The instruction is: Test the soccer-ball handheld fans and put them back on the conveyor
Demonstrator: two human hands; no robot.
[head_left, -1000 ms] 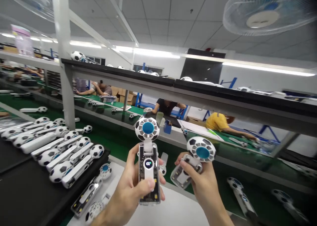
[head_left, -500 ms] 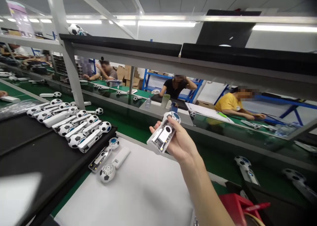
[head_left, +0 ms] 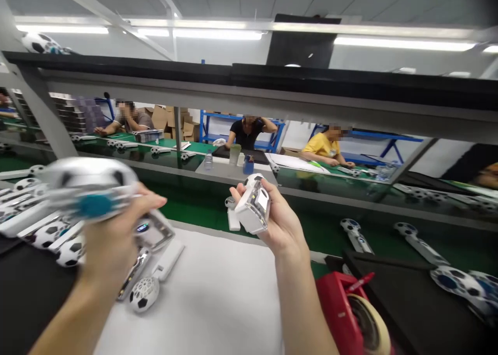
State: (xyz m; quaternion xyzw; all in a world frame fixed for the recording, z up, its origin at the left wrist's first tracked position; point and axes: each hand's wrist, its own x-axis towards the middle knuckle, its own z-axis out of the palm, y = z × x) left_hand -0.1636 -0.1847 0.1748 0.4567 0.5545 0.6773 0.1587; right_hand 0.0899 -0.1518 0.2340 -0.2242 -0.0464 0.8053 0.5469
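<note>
My left hand point(head_left: 112, 230) grips a soccer-ball handheld device point(head_left: 91, 181), blurred and close to the camera, its white ball head with a blue-green centre and its clear body with a lit display. My right hand point(head_left: 282, 217) is closed round a second device point(head_left: 254, 204), its clear-sided body tilted toward the camera and its ball end at the fingers. Below my left hand, on the white sheet point(head_left: 206, 287), lie a white device with a patterned ball point(head_left: 144, 294) and a clear-bodied one, partly hidden by the hand.
Rows of ball devices point(head_left: 49, 233) lie on a black mat at left. A red tape dispenser point(head_left: 340, 313) stands at lower right beside a black tray point(head_left: 404, 293). More devices point(head_left: 356, 236) lie on the green belt. A dark shelf point(head_left: 194, 77) crosses above; people sit beyond.
My left hand has come into view at left with a device in it. The view has turned right. The device in my right hand has tilted, showing its white end.
</note>
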